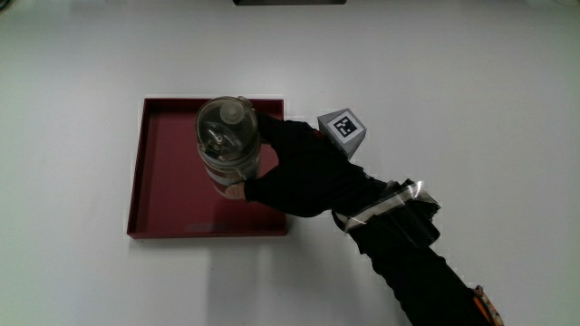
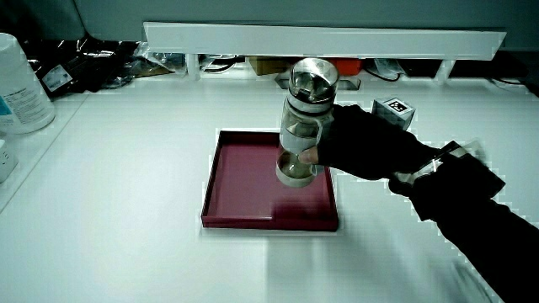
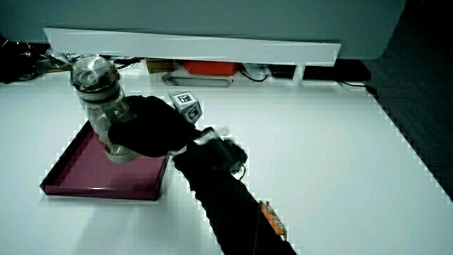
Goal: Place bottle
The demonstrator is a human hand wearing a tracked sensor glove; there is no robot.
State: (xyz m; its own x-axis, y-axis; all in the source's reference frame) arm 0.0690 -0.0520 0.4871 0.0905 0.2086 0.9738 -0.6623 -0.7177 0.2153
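The bottle [image 1: 229, 145] is clear, with a rounded transparent lid, and stands upright over the dark red tray [image 1: 168, 195]. In both side views [image 2: 301, 126] [image 3: 105, 106] its base sits low inside the tray, close to the tray floor; whether it touches the floor or hangs just above it cannot be told. In the main view the bottle lies over the part of the tray farther from the person, toward the tray wall nearest the hand.

The hand [image 1: 304, 167] is wrapped around the bottle's side, its fingers closed firmly on the body below the lid, and a fingertip [image 2: 310, 156] shows against the glass in a side view. The hand reaches in over the tray wall [image 3: 159, 180], with the forearm [image 1: 408, 249] trailing back toward the person above the white table [image 1: 471, 100].

The patterned cube [image 1: 343, 129] sits on the back of the hand, tilted, just beside the tray's corner in the main view.

A low white partition [image 2: 324, 39] runs along the table's edge in both side views.
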